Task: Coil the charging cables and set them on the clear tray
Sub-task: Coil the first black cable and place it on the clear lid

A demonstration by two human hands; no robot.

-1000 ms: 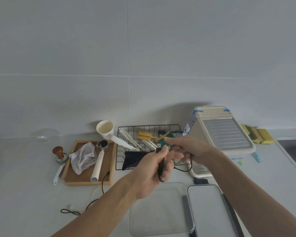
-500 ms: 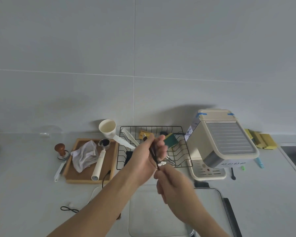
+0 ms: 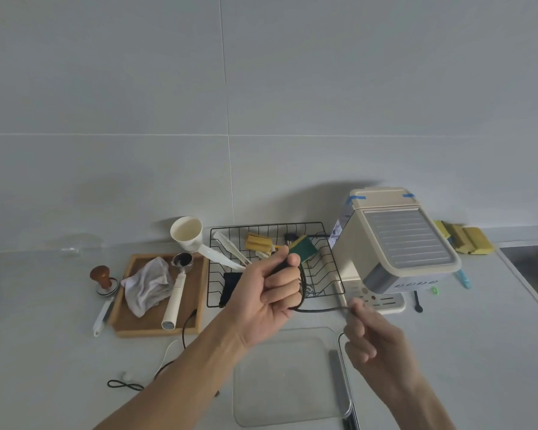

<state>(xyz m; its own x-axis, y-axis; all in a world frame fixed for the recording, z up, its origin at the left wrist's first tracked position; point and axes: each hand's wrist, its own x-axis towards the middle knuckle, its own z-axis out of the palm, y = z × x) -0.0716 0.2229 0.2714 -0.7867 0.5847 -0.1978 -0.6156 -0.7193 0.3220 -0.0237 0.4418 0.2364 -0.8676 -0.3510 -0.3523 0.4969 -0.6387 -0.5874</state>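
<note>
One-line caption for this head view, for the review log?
Left hand grips a coiled black cable; right hand pinches its free end above the clear tray.

Single cam only, head-mounted, wide-angle w/ visible edge bowing. Aimed fwd + slightly down across pale counter (image 3: pixel 466 352) toward tiled wall (image 3: pixel 261 88); wall takes upper half of frame, counter the lower. Close range: both forearms enter from bottom edge, left hand (image 3: pixel 267 293) and right hand (image 3: pixel 373 339) near frame centre, clear tray (image 3: pixel 288 417) just below them. Coffee machine (image 3: pixel 395 243) right of centre, wire rack (image 3: pixel 333 283) mid, wooden tray (image 3: pixel 196 308) left. No 2nd view, so no shared area.
</note>
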